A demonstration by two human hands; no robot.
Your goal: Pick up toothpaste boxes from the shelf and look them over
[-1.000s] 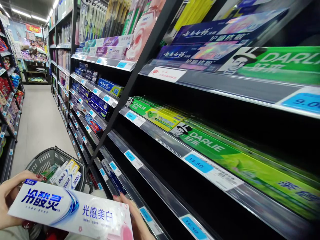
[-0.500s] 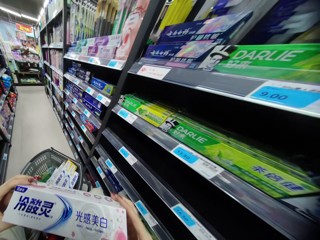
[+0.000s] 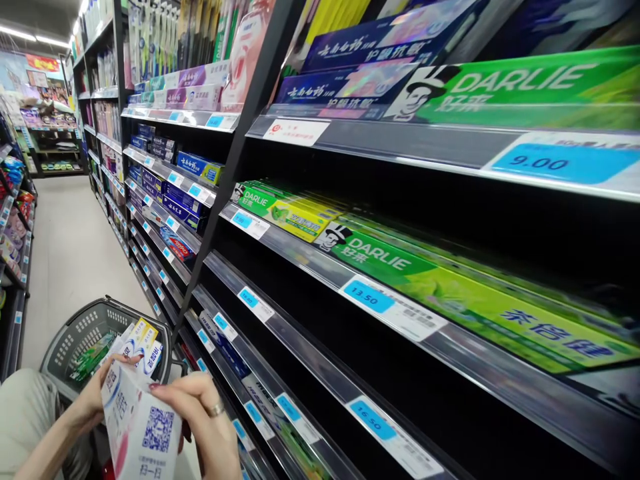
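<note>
Both hands hold a white toothpaste box (image 3: pixel 137 427) at the lower left, turned so its end with a QR code faces me. My left hand (image 3: pixel 95 393) grips its far side from the left. My right hand (image 3: pixel 207 420), with a ring on one finger, pinches the near top edge. Just behind the box stands a grey shopping basket (image 3: pixel 75 333) holding several more toothpaste boxes (image 3: pixel 143 340).
Black shelves run along the right with green Darlie boxes (image 3: pixel 400 263), blue toothpaste boxes (image 3: pixel 190 200) and blue price tags (image 3: pixel 367 297). The lower shelf bays look dark. A pale aisle floor (image 3: pixel 70 247) stretches ahead on the left, with another rack (image 3: pixel 13 220) at the far left.
The toothpaste box has been turned from lying flat with its front toward me to end-on with the QR code showing. Both hands shifted their grip, and the view moved slightly right.
</note>
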